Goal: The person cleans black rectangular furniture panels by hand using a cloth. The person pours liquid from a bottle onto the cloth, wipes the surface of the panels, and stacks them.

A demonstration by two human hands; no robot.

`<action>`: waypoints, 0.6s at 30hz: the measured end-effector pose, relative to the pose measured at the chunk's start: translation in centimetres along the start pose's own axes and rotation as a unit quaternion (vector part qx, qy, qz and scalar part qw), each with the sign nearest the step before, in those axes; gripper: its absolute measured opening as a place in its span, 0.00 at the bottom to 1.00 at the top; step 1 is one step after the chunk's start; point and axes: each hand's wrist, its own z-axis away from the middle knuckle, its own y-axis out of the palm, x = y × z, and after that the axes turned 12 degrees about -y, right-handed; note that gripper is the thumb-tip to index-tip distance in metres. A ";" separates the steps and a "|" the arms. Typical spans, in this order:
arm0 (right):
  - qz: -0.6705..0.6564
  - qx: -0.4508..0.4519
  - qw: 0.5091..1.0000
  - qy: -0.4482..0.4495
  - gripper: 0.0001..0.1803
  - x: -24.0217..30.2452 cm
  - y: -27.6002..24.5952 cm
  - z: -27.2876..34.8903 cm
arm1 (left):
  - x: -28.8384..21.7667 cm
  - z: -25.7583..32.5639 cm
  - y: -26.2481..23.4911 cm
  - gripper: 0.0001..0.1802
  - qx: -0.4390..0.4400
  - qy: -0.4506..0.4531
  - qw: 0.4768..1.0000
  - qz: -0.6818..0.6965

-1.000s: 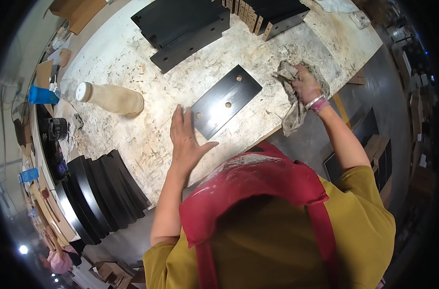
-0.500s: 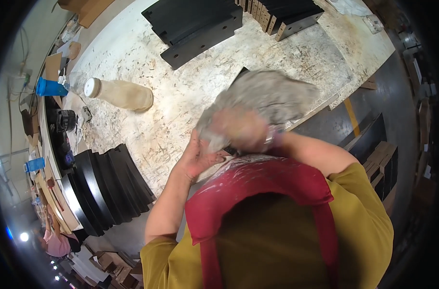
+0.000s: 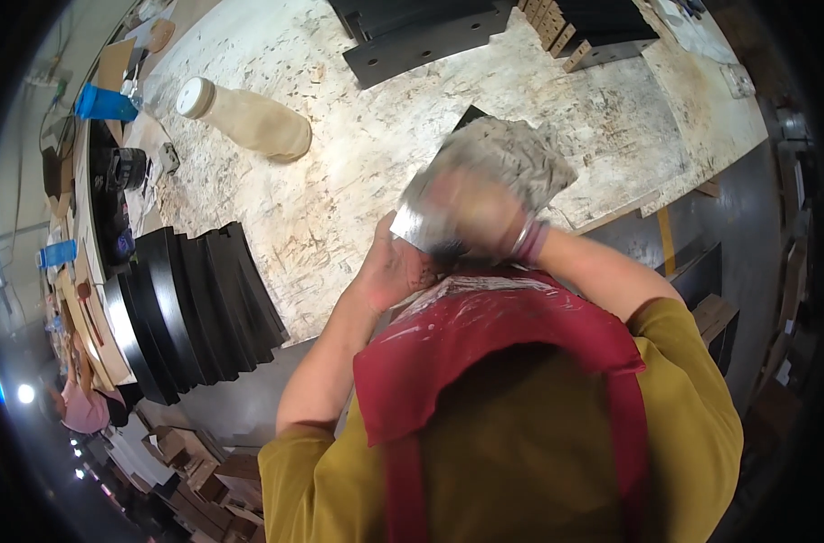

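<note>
A grey rag (image 3: 520, 163) lies bunched over a dark, glossy panel (image 3: 418, 232), and my right hand (image 3: 480, 213) presses on it, smeared by motion. One shiny corner of the panel shows beside my left hand, and a black corner sticks out past the far side of the rag. My left hand (image 3: 398, 270) grips the panel's near left end, close to my red apron (image 3: 493, 317). The rag and my right hand hide most of the panel.
A cloudy bottle with a white lid (image 3: 249, 122) stands left on the stained worktable (image 3: 339, 199). Curved black pieces (image 3: 195, 303) stack at the left edge; black panels (image 3: 430, 41) and a stack of drilled boards (image 3: 597, 36) lie at the back. A blue cup (image 3: 106, 104) stands far left.
My right hand and the rag have shifted over the panel, baring a shiny corner by my left hand. My view has moved, so the table things sit higher in the picture.
</note>
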 end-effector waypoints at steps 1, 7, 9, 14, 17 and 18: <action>-0.044 -0.031 0.988 0.146 0.10 -1.9 -1.4 0.3 | 0.5 -0.1 1.4 0.44 -0.052 0.019 0.995 -0.084; -0.016 -0.116 0.972 0.202 0.14 -4.5 -7.0 2.5 | 1.2 -0.6 3.5 0.43 -0.136 0.077 0.982 -0.103; 0.016 0.041 0.999 0.005 0.11 1.0 -4.1 0.9 | 1.0 -0.1 2.9 0.43 -0.106 0.047 0.990 -0.085; 0.015 -0.154 0.986 0.061 0.11 -4.3 -3.1 4.0 | 1.5 -0.5 3.7 0.42 -0.163 0.076 0.979 -0.094; -0.009 -0.099 0.992 0.077 0.16 -1.3 -2.4 3.2 | 0.3 -0.5 1.8 0.43 -0.070 0.027 0.992 -0.105; 0.007 -0.051 0.999 0.012 0.16 0.7 -2.2 2.6 | 0.4 -0.5 2.4 0.44 -0.127 0.035 0.986 -0.106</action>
